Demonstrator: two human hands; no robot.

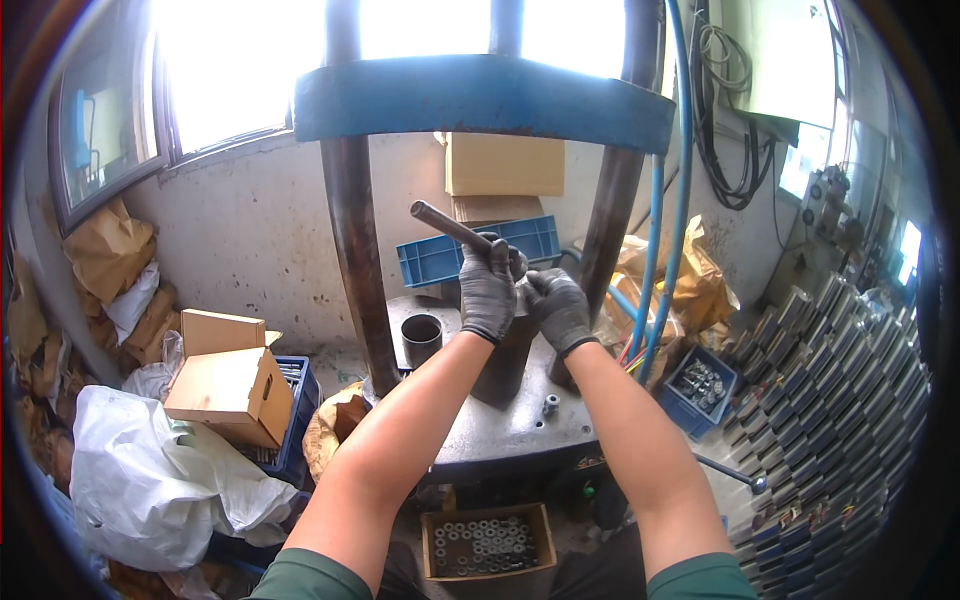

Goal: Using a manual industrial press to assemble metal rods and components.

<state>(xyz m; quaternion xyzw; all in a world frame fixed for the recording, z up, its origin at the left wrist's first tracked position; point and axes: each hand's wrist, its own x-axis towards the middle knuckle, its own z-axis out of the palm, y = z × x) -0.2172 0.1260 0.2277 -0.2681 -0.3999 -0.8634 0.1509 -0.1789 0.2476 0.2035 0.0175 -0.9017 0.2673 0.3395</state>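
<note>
Both my hands, in grey gloves, are together above the base of a blue press. My left hand (pixel 488 292) is wrapped round a metal rod (pixel 450 226), which slants up to the left. My right hand (pixel 560 308) is closed beside the rod's lower end, its fingertips pinched at a small pale part that I cannot make out. Below the hands a dark upright block (pixel 505 368) stands on the metal base plate (pixel 500 436). A short black tube (pixel 422 336) stands to its left, and a small metal fitting (pixel 551 404) sits front right.
Steel columns (pixel 362 250) flank the hands under a blue crossbeam (pixel 485 98). Blue hoses (pixel 652 260) hang at right, by a blue bin (pixel 688 408) of metal parts and stacked rods (pixel 830 400). A cardboard box (pixel 228 385) is left; a tray (pixel 430 545) of metal rings lies below.
</note>
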